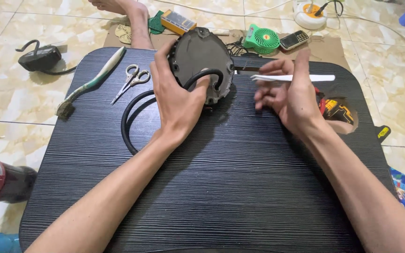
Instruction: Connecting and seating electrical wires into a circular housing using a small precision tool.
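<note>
Resting surface: black wood-grain table [212, 187], both forearms stretched across it from the near edge
Left hand: left hand [176, 100] lies over the near side of the round motor housing [198, 56], fingers spread and wrapped on its rim, thumb pressing beside the thick black cable [130, 117]
Cable: comes out of the housing's face, loops down to the left of the wrist and back
Right hand: right hand [291, 96] sits just right of the housing, fingers pinched together on a pair of white tweezers [291, 78] lying level, tips pointing left toward the housing
Left of housing: scissors [131, 80], then a worn brush [90, 83]
Right edge: cut-out in the table showing red and yellow tools [333, 108]
Floor beyond: green fan [262, 39], phone [294, 40], another person's bare foot [127, 14]
</note>
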